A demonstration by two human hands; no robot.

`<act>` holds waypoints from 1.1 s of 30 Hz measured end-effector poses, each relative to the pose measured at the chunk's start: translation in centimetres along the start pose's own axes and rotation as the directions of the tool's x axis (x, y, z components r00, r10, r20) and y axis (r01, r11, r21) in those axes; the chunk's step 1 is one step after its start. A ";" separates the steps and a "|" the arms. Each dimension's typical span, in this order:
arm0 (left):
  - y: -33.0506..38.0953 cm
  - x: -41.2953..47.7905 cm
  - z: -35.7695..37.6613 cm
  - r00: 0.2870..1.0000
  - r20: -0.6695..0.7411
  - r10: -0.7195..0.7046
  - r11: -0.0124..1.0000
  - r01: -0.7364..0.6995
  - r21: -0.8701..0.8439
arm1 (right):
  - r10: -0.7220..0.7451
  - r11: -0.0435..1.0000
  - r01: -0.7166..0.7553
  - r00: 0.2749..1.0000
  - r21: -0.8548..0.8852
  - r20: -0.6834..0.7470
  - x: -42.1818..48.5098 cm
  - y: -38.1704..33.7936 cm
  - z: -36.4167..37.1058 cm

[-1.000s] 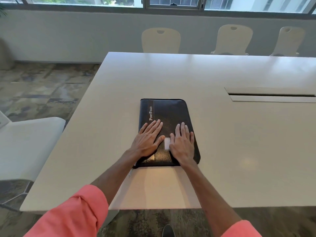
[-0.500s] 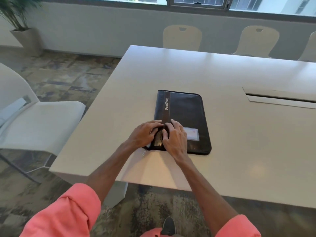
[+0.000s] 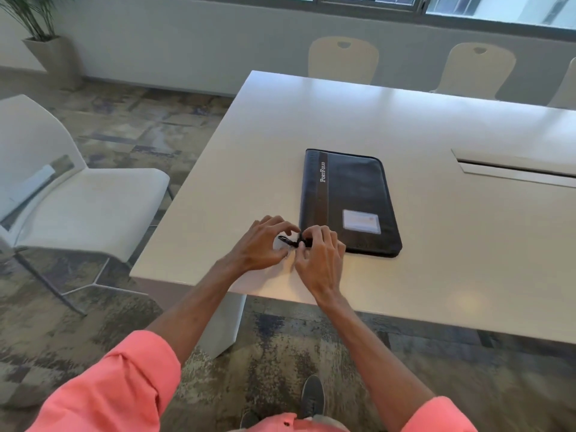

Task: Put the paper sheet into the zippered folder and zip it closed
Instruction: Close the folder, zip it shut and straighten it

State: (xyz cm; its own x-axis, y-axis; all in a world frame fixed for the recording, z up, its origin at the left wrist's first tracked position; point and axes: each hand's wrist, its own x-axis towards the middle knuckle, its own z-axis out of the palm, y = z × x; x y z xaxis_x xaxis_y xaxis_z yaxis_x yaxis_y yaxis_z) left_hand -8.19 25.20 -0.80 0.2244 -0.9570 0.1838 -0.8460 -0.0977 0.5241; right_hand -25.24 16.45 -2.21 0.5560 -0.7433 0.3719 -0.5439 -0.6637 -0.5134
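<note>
A black zippered folder [image 3: 352, 194] marked "PortFolio" lies closed and flat on the white table [image 3: 436, 260], near its front left corner. A clear card pocket sits on its cover. Both hands meet at the folder's near left corner. My left hand [image 3: 260, 244] pinches a small black zipper pull [image 3: 286, 241] that sticks out to the left. My right hand [image 3: 321, 254] grips the folder's corner right beside the pull. No paper sheet is visible.
A white chair [image 3: 78, 207] stands left of the table. Cream chairs [image 3: 343, 60] line the far side. A cable slot [image 3: 514, 173] is set in the tabletop at right. A potted plant [image 3: 46, 42] stands at the far left.
Both hands slid off the folder's cover to its near left corner and took hold of the zipper pull and corner. The camera view shifted left.
</note>
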 end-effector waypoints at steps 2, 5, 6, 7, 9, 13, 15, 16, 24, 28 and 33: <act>0.1 -0.1 0.3 1.000 -0.014 0.020 1.000 -0.020 0.015 | -0.024 0.997 0.024 1.000 -0.069 -0.006 -0.8 -0.2 0.0; 0.0 -0.2 0.6 0.998 -0.051 0.021 1.000 -0.022 -0.013 | -0.033 0.988 0.033 0.999 -0.149 -0.002 -1.5 -0.3 0.2; -0.1 -0.2 0.7 0.998 -0.066 0.020 1.000 -0.021 -0.018 | -0.029 0.986 0.028 1.000 -0.166 0.000 -1.7 -0.4 0.3; -0.1 -0.2 0.6 0.997 -0.075 0.020 1.000 -0.022 -0.022 | -0.021 0.983 0.022 1.000 -0.184 0.006 -1.8 -0.6 0.5; -0.1 -0.2 0.7 0.996 -0.078 0.033 0.999 -0.036 -0.032 | -0.003 0.975 0.008 1.000 -0.224 0.021 -2.0 -0.9 0.9; -0.2 -0.3 0.8 0.995 -0.084 0.055 0.997 -0.060 -0.054 | 0.042 0.976 -0.038 0.999 -0.212 0.011 -1.7 -1.3 1.4; -0.1 -0.3 1.0 0.994 -0.092 0.064 0.996 -0.069 -0.061 | 0.060 0.977 -0.057 0.998 -0.204 0.008 -1.6 -1.5 1.4; 0.0 -0.2 1.1 0.993 -0.094 0.070 0.995 -0.076 -0.065 | 0.066 0.976 -0.063 0.998 -0.206 0.005 -1.6 -1.6 1.4; -0.9 -0.8 1.8 0.982 -0.092 0.165 0.981 -0.154 0.121 | 0.097 0.970 -0.099 0.995 -0.223 -0.017 -1.2 -1.0 0.7; -1.3 -1.2 2.6 0.965 -0.125 0.229 0.952 -0.195 0.236 | 0.058 0.953 -0.068 0.998 -0.297 -0.040 -1.1 0.1 -0.1; -1.1 -1.3 2.5 0.961 -0.141 0.238 0.946 -0.196 0.260 | 0.099 0.925 -0.109 0.994 -0.364 -0.047 -0.4 1.0 -0.6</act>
State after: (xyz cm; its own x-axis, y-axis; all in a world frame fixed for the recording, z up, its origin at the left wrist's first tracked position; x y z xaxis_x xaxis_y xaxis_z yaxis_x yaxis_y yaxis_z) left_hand -8.76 25.84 -3.67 0.0829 -0.9042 0.4189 -0.9695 0.0241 0.2439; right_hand -26.37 16.06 -2.40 0.4694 -0.8085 0.3548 -0.7927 -0.5629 -0.2340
